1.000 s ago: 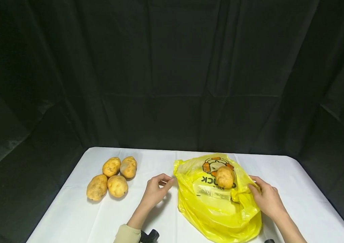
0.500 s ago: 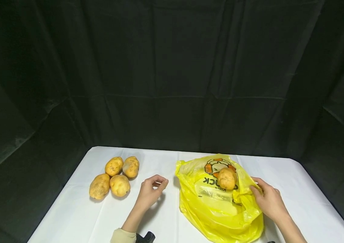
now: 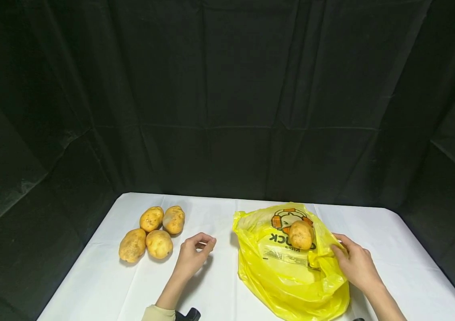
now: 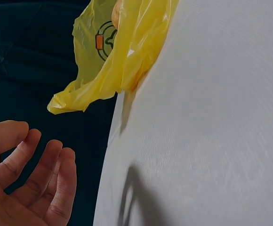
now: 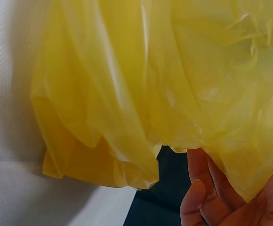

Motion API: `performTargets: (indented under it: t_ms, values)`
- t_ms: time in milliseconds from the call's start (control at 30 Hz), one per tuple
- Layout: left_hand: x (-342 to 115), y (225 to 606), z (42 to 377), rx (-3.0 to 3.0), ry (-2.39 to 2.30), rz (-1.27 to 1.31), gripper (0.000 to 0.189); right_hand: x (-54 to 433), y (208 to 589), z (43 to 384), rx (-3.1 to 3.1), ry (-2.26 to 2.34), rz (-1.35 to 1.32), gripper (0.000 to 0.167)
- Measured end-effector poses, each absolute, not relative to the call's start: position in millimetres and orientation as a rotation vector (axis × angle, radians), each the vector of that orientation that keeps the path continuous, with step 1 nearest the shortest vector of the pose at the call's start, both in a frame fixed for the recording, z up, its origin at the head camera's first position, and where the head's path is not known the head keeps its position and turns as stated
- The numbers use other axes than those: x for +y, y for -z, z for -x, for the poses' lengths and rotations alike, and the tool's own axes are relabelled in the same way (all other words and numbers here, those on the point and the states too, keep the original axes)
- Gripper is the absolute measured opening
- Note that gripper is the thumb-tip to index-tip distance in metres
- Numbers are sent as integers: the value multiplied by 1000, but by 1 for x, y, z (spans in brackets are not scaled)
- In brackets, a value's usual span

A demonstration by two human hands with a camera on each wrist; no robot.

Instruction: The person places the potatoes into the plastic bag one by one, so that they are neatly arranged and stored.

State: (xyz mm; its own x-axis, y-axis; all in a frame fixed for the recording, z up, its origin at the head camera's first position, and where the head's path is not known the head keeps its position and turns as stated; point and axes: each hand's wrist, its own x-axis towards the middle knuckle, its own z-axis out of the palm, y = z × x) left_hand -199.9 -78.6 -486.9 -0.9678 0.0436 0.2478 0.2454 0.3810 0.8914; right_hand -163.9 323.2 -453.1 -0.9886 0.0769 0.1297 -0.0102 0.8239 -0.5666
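A yellow plastic bag with a printed cartoon duck lies spread on the table. One potato rests against its printed face; whether fully inside the bag, I cannot tell. In the left wrist view, a fold of the bag hides most of that potato. My right hand pinches the bag's right edge between thumb and fingers, as the right wrist view also shows with the hand behind the film. My left hand hovers between the bag and several potatoes, fingers loosely bent, holding nothing.
The potatoes sit grouped at the left on a white-covered table. A black curtain hangs behind and along both sides. A black strap piece shows by the left wrist.
My left hand has drawn back from the bag's left edge and moved left toward the potatoes. The right hand keeps its hold on the bag. The view has shifted slightly.
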Motion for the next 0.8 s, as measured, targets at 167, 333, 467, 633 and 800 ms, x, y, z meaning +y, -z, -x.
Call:
performTargets:
  t_ms: [167,333,467,633,800]
  values:
    - [-83,490,198,-2438,1671,252,16,324,454,165,-2862,-885,45,36]
    - [-87,491,196,-2427,1690,203,23,325,454,166,-2875,-888,57,36]
    - [-91,491,193,-2427,1680,158,25,324,454,166,-2871,-890,50,37]
    - [-96,492,185,-2439,1683,110,24,323,454,168,-2892,-897,61,37]
    - [-102,494,179,-2427,1677,66,23,323,453,168,-2908,-896,77,37]
